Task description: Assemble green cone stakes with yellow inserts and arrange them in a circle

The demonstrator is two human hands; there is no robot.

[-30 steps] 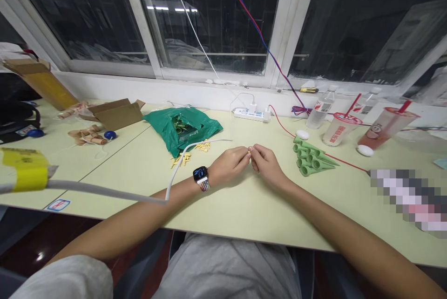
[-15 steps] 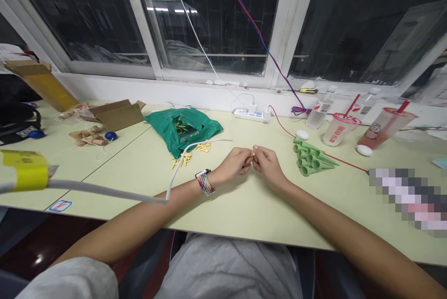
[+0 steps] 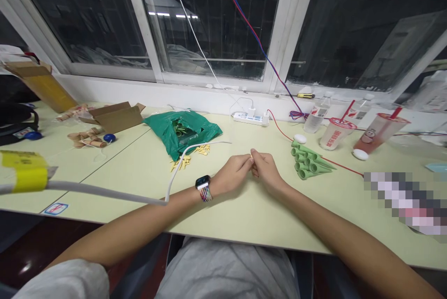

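My left hand [image 3: 232,174] and my right hand [image 3: 266,169] meet above the middle of the table, their thumbs and fingertips pinched together. Between the fingertips is a small yellow piece, almost entirely hidden now. A watch with a multicoloured band [image 3: 204,188] is on my left wrist. Loose yellow pieces [image 3: 182,163] lie beyond my left hand, by the front of a torn green plastic bag [image 3: 206,126] with green parts inside. To the right of my right hand, several green cones [image 3: 309,161] lie side by side in a stack, open ends toward me.
A white cable [image 3: 115,193] with a yellow tag crosses the left foreground. A power strip [image 3: 249,118] sits at the back. Drink cups [image 3: 338,133], bottles [image 3: 317,115] and white egg-shaped objects [image 3: 361,154] stand or lie at right. A cardboard box [image 3: 117,117] and wooden toys [image 3: 85,138] are at left.
My left hand has turned so the back of it and the watch face show more. The fingers have closed further over the yellow piece, which was visible before.
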